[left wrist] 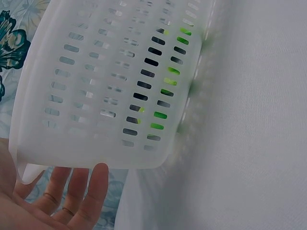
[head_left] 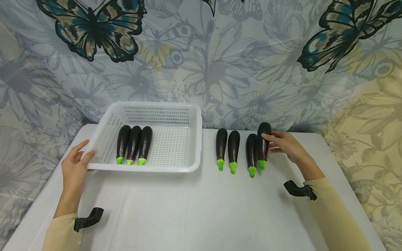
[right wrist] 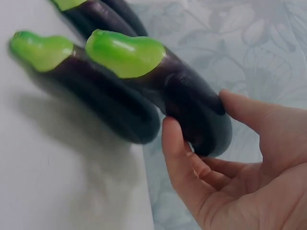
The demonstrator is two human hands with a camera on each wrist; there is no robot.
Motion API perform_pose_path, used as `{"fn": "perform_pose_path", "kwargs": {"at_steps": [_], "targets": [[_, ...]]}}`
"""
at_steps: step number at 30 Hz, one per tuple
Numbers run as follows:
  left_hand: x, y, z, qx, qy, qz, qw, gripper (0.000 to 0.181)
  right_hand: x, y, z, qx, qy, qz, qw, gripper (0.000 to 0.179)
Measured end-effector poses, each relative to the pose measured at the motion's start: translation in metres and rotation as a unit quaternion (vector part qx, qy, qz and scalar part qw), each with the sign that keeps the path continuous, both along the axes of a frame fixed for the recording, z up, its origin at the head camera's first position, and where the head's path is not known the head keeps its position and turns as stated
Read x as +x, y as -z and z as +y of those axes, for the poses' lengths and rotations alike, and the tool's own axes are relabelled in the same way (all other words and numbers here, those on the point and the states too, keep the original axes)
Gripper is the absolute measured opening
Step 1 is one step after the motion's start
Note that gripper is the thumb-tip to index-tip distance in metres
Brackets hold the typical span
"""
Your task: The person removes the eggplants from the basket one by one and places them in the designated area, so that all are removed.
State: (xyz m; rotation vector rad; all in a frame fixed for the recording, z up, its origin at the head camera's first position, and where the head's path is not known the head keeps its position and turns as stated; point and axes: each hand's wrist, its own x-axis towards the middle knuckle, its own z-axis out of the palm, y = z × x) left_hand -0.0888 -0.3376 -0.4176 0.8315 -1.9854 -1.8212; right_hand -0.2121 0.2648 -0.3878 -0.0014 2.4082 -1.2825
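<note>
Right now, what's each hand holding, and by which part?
The right hand pinches the rightmost eggplant near its dark end; the left hand grips the plastic basket by its left rim.

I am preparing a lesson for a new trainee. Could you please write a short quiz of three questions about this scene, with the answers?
1. How many eggplants lie inside the white plastic basket?
2. True or false: the left hand holds an eggplant.
3. Of the four eggplants to the basket's right, which one is in the fingers of the right hand?
a) the leftmost
b) the rightmost eggplant
c) none

Key:
1. Three.
2. False; it holds the basket's left end.
3. b
</note>
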Motion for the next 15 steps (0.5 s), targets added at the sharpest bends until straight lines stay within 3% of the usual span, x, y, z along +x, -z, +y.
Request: {"fn": "perform_pose_path", "kwargs": {"at_steps": [15], "targets": [[0.0,0.001,-0.001,0.004,0.008,0.008,0.9999,0.05,0.003,0.017,0.014,0.051,0.011,-0.036,0.998,0.088]]}}
